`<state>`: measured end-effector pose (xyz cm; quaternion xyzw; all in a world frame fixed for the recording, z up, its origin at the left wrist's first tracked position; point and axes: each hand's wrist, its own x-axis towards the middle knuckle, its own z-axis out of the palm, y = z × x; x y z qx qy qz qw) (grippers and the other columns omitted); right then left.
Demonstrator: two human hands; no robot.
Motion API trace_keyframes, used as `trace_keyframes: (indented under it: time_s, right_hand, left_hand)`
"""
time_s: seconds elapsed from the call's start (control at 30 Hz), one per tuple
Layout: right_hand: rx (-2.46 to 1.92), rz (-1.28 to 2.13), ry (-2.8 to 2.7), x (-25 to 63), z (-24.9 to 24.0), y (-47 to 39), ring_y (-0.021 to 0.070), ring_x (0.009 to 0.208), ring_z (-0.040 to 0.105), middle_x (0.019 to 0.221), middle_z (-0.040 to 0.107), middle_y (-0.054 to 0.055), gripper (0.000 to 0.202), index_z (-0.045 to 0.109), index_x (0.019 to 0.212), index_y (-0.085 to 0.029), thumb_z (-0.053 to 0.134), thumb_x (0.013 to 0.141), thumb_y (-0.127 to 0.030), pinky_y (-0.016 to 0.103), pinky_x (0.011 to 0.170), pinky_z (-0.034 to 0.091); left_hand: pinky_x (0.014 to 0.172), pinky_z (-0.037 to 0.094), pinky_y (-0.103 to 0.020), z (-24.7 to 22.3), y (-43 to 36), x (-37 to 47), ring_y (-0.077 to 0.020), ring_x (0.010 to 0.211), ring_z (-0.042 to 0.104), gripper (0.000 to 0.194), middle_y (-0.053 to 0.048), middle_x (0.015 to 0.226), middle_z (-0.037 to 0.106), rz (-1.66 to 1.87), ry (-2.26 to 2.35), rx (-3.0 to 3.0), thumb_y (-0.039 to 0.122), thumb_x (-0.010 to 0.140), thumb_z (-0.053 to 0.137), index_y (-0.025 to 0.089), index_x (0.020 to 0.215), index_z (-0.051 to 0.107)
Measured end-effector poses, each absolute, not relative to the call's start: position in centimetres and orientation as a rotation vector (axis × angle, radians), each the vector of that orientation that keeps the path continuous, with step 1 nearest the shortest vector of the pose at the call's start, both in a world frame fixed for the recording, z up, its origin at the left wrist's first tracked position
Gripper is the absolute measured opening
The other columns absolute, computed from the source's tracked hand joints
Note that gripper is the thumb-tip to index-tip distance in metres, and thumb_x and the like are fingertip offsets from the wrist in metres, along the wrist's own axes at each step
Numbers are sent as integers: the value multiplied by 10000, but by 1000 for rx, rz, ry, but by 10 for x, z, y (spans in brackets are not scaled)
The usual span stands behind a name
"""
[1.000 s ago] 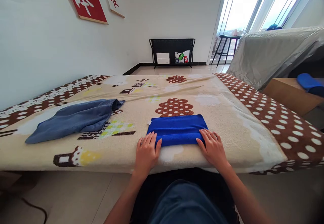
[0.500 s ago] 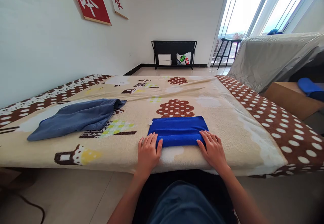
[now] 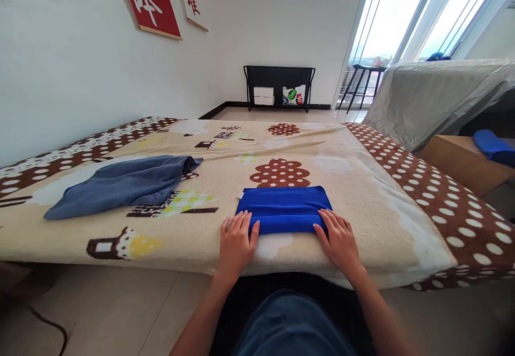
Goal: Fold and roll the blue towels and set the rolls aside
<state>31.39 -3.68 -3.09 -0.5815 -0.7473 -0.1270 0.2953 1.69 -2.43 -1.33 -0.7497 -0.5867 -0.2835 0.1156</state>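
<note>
A bright blue towel (image 3: pixel 285 201) lies folded into a flat rectangle on the patterned blanket (image 3: pixel 382 227), with a small white tag at its far left corner. Its near part is folded over into a strip. My left hand (image 3: pixel 238 240) grips the near left corner, fingers on top and thumb along the front edge. At the near right corner my right hand (image 3: pixel 340 238) holds the towel the same way. What lies under the fingers is hidden. Further left, a grey-blue towel (image 3: pixel 124 184) rests loosely folded on the blanket, untouched by either hand.
Brown polka-dot bedding (image 3: pixel 438 195) shows along both sides of the blanket. An open cardboard box (image 3: pixel 458 157) with a blue item stands at right, near a plastic-covered piece of furniture (image 3: pixel 426 96). A black rack (image 3: pixel 279 77) stands by the far wall.
The view has shifted slightly. Both hands keep their places on the blue towel, and neither towel has visibly moved on the blanket.
</note>
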Motion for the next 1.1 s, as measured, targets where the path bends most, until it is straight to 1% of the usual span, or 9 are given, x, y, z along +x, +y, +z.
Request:
trace_keyframes:
  time_s: [0.3,0.43,0.5,0.63,0.73,0.87,0.97,1.03,1.1]
  right_hand:
    - [-1559,-345,-1973,314,-30,-38,250,1294,521,1354,609,108,440,542,1354,-170,424,1014,-423,423,1070,325]
    - [-1519,-367,-1901,296,-21,-39,240,1286,539,1304,648,89,351,594,1295,-191,397,1010,-249,488,1130,215]
    - [-1455,-310,-1930,278,-13,-38,221,1258,560,1275,666,76,364,615,1268,-197,377,993,-177,469,1135,227]
    - [-1335,-115,-2127,243,0,-27,179,1152,616,1259,675,73,378,608,1296,-198,371,1003,-203,364,1045,372]
    - [-1454,-94,-2119,242,2,-17,193,1192,602,1283,663,84,384,631,1266,-185,346,1032,-289,364,1036,382]
    - [-1773,-170,-1932,276,-4,-9,248,1289,543,1322,637,101,439,663,1215,-177,364,1030,-439,433,1076,344]
    - [-1888,-184,-1900,299,-5,-9,266,1305,532,1348,615,126,439,647,1242,-148,377,1025,-417,480,1107,306]
    - [-1901,-191,-1911,300,-2,-11,278,1306,530,1337,620,141,436,645,1246,-124,367,1024,-377,510,1135,261]
    - [-1834,-155,-1969,290,3,-14,258,1311,528,1343,618,131,422,636,1265,-124,345,1019,-305,493,1152,249]
  left_hand:
    - [1107,318,-512,-13,-25,17,-287,1240,579,402,-141,1300,657,-812,-1723,-2200,389,1007,396,168,1245,634]
    - [1149,187,-607,-3,-29,26,-299,1248,580,360,-147,1302,656,-804,-1707,-2195,308,1004,399,175,1237,639]
    - [1168,160,-601,6,-29,39,-277,1270,569,367,-131,1307,656,-810,-1606,-2304,219,992,375,184,1248,635]
    - [1127,354,-434,17,-19,73,-211,1265,578,402,-117,1338,639,-678,-1295,-2711,189,977,374,153,1302,608]
    - [1061,427,-419,15,-8,81,-236,1292,558,418,-125,1369,613,-603,-1467,-2649,295,1011,359,143,1306,612]
    - [1085,399,-477,9,1,47,-275,1364,486,484,-105,1415,573,-618,-1792,-2363,452,1019,348,183,1318,616]
    - [1117,355,-520,8,3,17,-279,1356,495,457,-106,1413,573,-606,-1864,-2303,422,1017,361,191,1323,610]
    - [1152,275,-577,12,2,12,-289,1321,531,416,-122,1369,609,-615,-1849,-2276,368,1015,368,186,1255,654]
    - [1182,211,-584,17,0,22,-280,1310,543,387,-126,1340,632,-666,-1779,-2277,293,1006,369,173,1199,682]
